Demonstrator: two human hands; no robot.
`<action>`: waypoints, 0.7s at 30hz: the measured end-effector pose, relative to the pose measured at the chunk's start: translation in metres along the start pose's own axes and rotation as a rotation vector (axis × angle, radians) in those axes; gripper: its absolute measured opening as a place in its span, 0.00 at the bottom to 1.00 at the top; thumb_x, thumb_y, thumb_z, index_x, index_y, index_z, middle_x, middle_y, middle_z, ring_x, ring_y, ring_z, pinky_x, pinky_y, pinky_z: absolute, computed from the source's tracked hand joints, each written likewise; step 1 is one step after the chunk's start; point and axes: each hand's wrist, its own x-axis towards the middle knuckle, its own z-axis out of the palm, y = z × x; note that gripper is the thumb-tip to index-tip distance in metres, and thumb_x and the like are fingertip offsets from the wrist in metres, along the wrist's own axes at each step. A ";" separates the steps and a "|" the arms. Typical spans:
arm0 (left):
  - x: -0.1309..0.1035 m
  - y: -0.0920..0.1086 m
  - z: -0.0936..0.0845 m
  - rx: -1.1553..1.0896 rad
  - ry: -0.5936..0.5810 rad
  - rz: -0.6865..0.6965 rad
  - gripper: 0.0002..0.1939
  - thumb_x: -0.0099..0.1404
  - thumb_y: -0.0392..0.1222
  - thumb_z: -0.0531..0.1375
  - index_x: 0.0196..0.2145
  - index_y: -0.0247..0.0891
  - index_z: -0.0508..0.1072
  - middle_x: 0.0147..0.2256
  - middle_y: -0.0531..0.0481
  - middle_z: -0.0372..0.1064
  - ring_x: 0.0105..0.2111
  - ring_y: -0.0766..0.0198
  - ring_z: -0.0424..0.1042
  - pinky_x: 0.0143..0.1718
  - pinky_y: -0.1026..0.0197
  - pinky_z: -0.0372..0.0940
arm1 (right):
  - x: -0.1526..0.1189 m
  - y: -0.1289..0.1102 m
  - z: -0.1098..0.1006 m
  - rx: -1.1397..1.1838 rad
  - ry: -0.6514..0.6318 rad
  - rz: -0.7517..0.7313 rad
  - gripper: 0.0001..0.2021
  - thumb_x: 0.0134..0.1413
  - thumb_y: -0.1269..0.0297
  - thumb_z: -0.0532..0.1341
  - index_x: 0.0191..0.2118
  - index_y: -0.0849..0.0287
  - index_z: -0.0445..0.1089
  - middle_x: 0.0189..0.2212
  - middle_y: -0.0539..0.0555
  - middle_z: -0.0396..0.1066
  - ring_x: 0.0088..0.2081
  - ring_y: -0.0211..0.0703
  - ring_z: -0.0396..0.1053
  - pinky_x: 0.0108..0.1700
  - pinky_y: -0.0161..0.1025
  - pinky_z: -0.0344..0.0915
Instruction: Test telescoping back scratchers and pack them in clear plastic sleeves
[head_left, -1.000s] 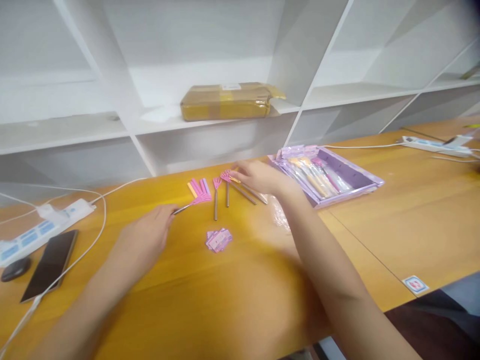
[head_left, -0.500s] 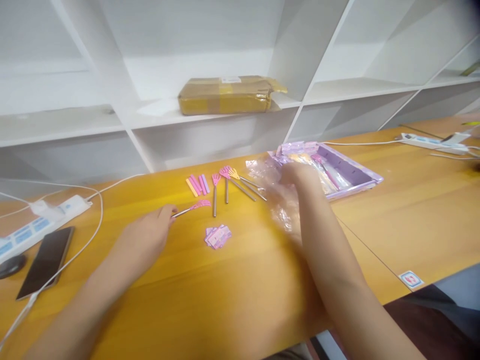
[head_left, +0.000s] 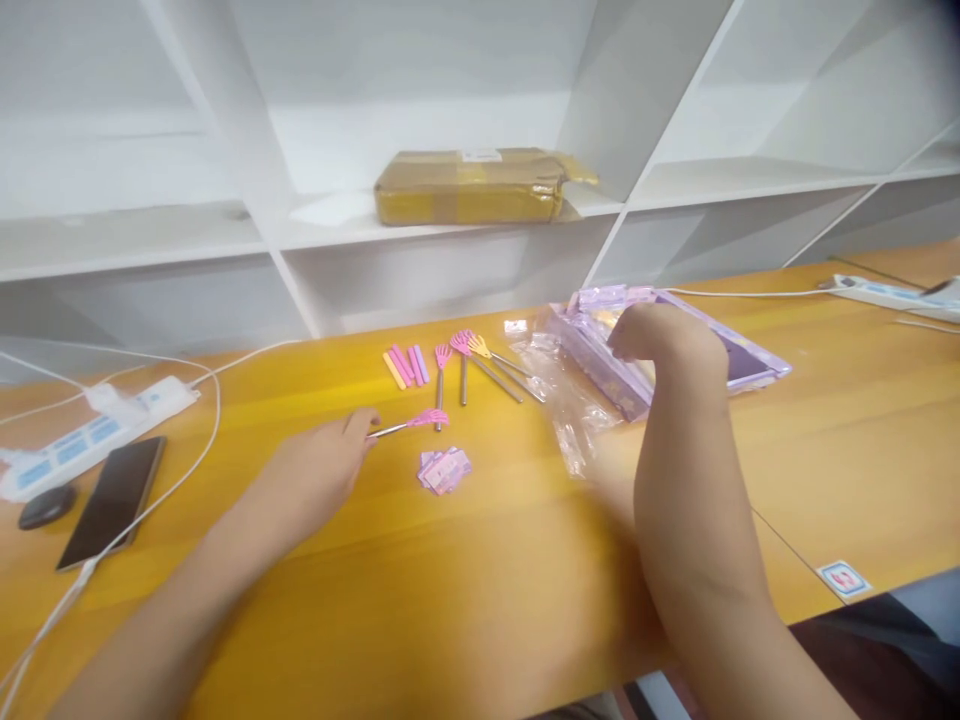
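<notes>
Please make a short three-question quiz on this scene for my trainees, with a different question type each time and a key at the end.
1. True or false: the left hand holds a pink claw-headed tool with a thin metal handle.
2. Which container is nearest the right hand?
3. Fill the gap: the brown, tape-wrapped cardboard package rests on a white ____.

Key:
1. True.
2. The open-topped purple box.
3. Shelf.

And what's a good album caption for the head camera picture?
Left hand holding a pink-tipped stick, right hand at the purple box, clear wrappers nearby.
</notes>
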 end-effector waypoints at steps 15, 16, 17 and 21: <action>-0.004 -0.004 -0.004 -0.314 0.042 0.267 0.28 0.72 0.28 0.46 0.53 0.53 0.80 0.42 0.50 0.74 0.36 0.63 0.75 0.40 0.61 0.67 | -0.064 -0.080 -0.050 0.558 0.456 -0.417 0.07 0.67 0.66 0.61 0.43 0.55 0.77 0.40 0.54 0.76 0.31 0.36 0.73 0.43 0.41 0.70; -0.004 -0.003 -0.005 -0.348 0.031 0.279 0.26 0.74 0.30 0.47 0.52 0.53 0.80 0.42 0.50 0.74 0.37 0.63 0.75 0.41 0.61 0.68 | -0.069 -0.090 -0.048 0.643 0.502 -0.487 0.07 0.68 0.64 0.61 0.44 0.55 0.77 0.44 0.54 0.75 0.32 0.36 0.73 0.41 0.40 0.71; -0.003 -0.002 -0.005 -0.389 0.019 0.281 0.24 0.76 0.34 0.48 0.53 0.53 0.80 0.43 0.50 0.75 0.39 0.62 0.75 0.42 0.60 0.68 | -0.075 -0.101 -0.045 0.744 0.516 -0.548 0.07 0.68 0.62 0.61 0.44 0.54 0.77 0.46 0.54 0.74 0.33 0.36 0.73 0.38 0.39 0.71; 0.002 0.005 -0.004 -0.562 0.052 0.205 0.20 0.77 0.55 0.56 0.61 0.49 0.75 0.50 0.46 0.74 0.44 0.59 0.74 0.47 0.57 0.70 | -0.108 -0.142 -0.037 1.239 0.214 -0.695 0.09 0.68 0.55 0.65 0.46 0.53 0.76 0.41 0.53 0.73 0.34 0.37 0.73 0.34 0.38 0.74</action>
